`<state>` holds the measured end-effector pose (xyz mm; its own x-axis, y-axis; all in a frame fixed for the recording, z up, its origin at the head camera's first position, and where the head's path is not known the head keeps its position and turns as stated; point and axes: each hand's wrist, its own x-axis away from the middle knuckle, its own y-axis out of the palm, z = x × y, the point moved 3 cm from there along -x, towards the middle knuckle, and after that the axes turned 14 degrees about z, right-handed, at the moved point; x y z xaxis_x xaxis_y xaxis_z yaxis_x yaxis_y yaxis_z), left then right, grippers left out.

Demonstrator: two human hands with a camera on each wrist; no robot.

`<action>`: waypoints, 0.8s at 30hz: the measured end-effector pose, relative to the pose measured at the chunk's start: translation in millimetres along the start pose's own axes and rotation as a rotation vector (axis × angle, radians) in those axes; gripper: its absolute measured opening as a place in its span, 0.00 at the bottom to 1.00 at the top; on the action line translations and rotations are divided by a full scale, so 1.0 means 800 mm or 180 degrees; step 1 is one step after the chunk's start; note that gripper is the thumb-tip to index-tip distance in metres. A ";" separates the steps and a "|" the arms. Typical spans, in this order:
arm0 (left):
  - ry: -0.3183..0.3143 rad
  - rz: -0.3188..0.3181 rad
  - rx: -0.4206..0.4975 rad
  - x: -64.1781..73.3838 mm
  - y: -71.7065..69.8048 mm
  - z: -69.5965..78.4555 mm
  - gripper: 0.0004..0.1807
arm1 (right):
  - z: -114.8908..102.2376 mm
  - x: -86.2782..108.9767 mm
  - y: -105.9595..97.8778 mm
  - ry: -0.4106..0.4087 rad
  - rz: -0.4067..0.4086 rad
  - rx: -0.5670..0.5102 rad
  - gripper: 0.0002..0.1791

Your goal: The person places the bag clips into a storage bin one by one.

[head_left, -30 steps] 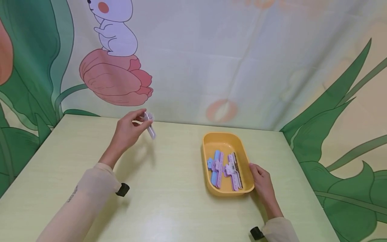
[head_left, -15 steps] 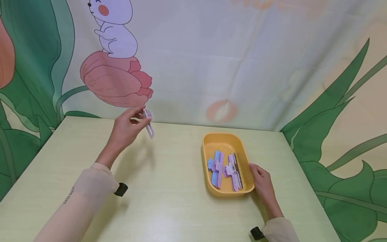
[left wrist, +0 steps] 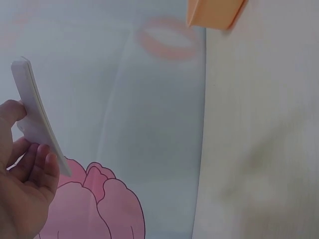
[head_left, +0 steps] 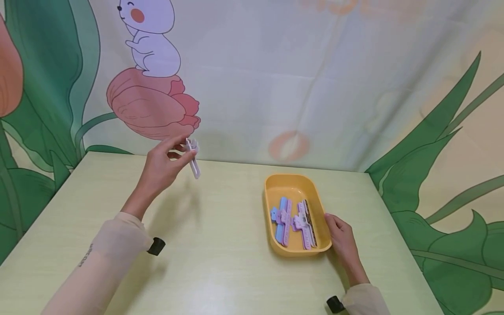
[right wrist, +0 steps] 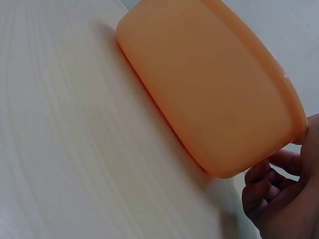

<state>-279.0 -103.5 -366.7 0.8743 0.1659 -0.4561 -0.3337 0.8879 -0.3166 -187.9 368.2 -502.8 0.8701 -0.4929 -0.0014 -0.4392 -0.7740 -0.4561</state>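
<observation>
At the far left of the table, above its surface, my left hand (head_left: 159,168) pinches a long pale lilac clip (head_left: 194,168) between thumb and fingers. The left wrist view shows this clip (left wrist: 37,113) edge-on, slanting, with fingers bent against it. My right hand (head_left: 345,240) grips the right rim of a yellow plastic tray (head_left: 293,176); seen from the right wrist, thumb and curled fingers sit at the tray's corner. Several clips lie inside: a blue clip (head_left: 280,234), a purple clip (head_left: 287,229) beside it, and to their right a lilac clip (head_left: 306,238) along a dark patterned strip.
A pale wood-look table (head_left: 220,245) ends at the back against a hanging cloth (head_left: 244,87) printed with a white animal, a pink flower and green leaves. Black wrist cameras jut out beside both sleeves.
My left hand has drifted slightly left and upward in the head view, still pinching the pale clip. The right hand keeps its grip on the tray, and the clips inside lie as before.
</observation>
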 end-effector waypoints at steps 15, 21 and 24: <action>0.0022 0.0016 0.0005 0.001 -0.005 0.004 0.29 | 0.002 -0.002 -0.001 0.0040 -0.0004 0.0002 0.31; 0.0034 -0.0008 0.0072 0.002 -0.002 0.008 0.29 | 0.002 -0.003 -0.001 0.0024 0.0001 0.0029 0.30; 0.0055 -0.0032 0.0137 0.004 0.001 0.012 0.29 | 0.002 -0.003 0.000 0.0034 0.0001 0.0036 0.31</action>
<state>-272.9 -98.2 -360.7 0.8712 0.1497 -0.4675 -0.3090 0.9072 -0.2854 -189.4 370.1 -503.9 0.8675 -0.4974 0.0080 -0.4369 -0.7694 -0.4660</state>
